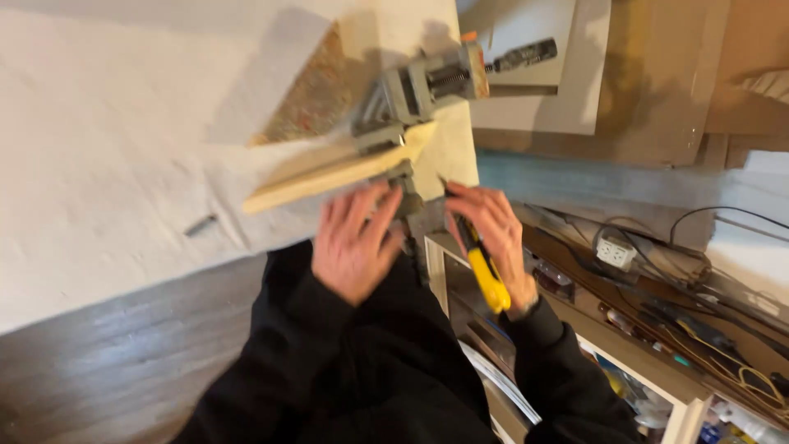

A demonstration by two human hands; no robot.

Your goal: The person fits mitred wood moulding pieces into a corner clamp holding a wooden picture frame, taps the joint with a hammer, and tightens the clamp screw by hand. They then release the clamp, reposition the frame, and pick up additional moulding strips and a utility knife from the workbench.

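Two hands at one corner clamp

Left hand (353, 242) rests spread on the grey corner clamp (411, 107) at the tabletop (107, 164) edge; right hand (493, 234), grip holding one yellow-handled tool (483, 271), beside one wooden strip (337, 173).

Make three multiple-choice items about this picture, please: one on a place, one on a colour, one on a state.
1. Where does the grey corner clamp sit?
A. on the white work table
B. on the floor
C. on a shelf

2. What colour is the tool handle in the right hand?
A. red
B. yellow
C. blue

3. How is the left hand?
A. closed in a fist
B. fingers spread, by the wooden strip
C. inside a pocket

Answers:
1. A, the clamp rests at the corner of the work table.
2. B, the tool handle is yellow with black.
3. B, the fingers are spread at the wooden strip that the clamp grips.
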